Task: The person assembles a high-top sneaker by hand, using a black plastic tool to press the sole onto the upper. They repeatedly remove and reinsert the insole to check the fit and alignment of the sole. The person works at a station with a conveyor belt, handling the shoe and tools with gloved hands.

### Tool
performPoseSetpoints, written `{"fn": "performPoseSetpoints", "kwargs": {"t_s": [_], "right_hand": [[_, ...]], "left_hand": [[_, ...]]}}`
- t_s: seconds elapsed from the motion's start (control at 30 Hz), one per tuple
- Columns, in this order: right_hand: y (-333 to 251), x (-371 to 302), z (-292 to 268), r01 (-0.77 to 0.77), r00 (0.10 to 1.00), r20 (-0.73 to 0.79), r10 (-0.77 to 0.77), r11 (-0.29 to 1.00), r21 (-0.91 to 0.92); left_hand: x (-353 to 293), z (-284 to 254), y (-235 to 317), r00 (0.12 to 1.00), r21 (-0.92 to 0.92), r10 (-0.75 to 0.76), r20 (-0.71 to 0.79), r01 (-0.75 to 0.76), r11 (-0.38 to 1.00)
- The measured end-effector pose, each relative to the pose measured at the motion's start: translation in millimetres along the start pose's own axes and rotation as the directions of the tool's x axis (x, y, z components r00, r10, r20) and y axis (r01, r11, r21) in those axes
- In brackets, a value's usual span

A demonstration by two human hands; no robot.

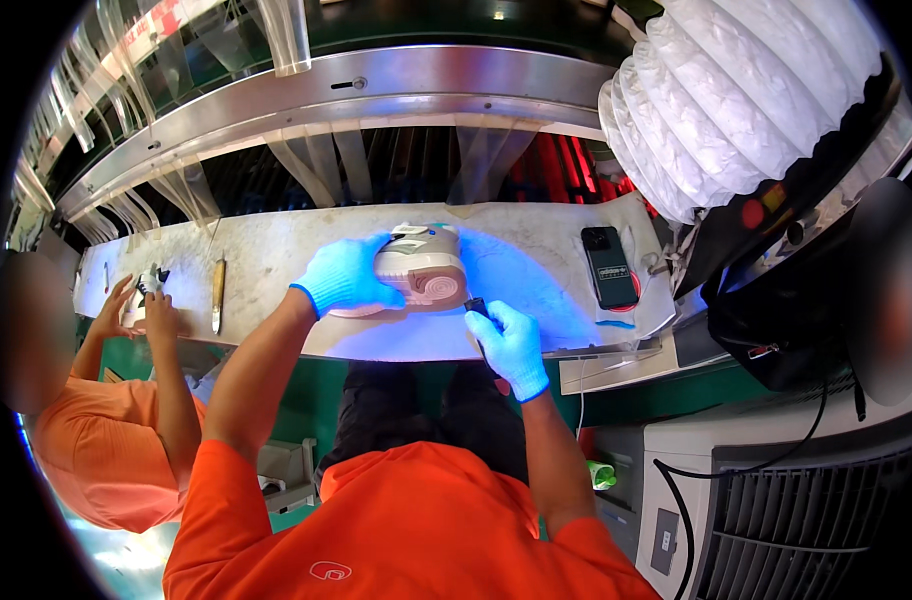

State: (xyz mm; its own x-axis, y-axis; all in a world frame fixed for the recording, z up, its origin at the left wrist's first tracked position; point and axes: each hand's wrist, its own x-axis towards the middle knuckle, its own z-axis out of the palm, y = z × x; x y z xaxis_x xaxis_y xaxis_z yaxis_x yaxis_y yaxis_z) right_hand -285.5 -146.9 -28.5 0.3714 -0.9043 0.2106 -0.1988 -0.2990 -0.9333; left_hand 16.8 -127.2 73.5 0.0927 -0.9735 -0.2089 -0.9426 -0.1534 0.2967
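Observation:
A pale beige and white sneaker [426,266] rests on the worktable [276,245], its sole end turned toward me. My left hand [344,275], in a light glove tinted blue by the light, grips the shoe from its left side. Just right of the shoe, my gloved right hand [513,345] is closed around a small black flashlight [477,308]. Blue light falls over the shoe and the table around it. The underside of the shoe and most of the flashlight's body are hidden.
A dark phone [609,266] lies at the table's right. Left of my arm is a wooden-handled knife [218,296]. Farther left, a co-worker's hands [136,306] handle another shoe. Clear plastic strips [306,165] hang from a metal rail; a white duct [741,100] bulges in at upper right.

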Motion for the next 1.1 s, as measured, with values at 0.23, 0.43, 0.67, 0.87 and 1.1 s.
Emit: {"fn": "performPoseSetpoints", "kwargs": {"t_s": [0.23,0.43,0.67,0.87,1.1], "right_hand": [[5.4,5.8,1.8,0.018,1.0,0.017,-0.017,0.996,-0.084],[-1.7,8.4,-2.6,-0.019,0.997,0.066,0.028,0.99,-0.143],[-1.3,28.6,-43.1,-0.098,0.994,-0.014,0.107,0.838,-0.537],[12.7,37.5,-19.7,-0.021,0.969,-0.246,-0.028,0.981,-0.193],[-16.0,11.3,57.2,-0.274,0.956,0.263,0.128,0.704,0.656]], "left_hand": [[1.0,3.2,2.6,1.0,0.02,0.011,-0.02,-0.011,1.0],[-0.7,0.1,5.0,1.0,0.029,0.017,-0.026,-0.016,0.999],[-12.8,2.2,5.0,0.995,-0.005,0.052,-0.09,-0.053,0.999],[-58.6,40.9,14.7,0.883,0.022,0.202,-0.424,-0.213,0.977],[-92.2,46.6,-16.7,0.642,0.125,0.471,-0.605,-0.507,0.853]]}}
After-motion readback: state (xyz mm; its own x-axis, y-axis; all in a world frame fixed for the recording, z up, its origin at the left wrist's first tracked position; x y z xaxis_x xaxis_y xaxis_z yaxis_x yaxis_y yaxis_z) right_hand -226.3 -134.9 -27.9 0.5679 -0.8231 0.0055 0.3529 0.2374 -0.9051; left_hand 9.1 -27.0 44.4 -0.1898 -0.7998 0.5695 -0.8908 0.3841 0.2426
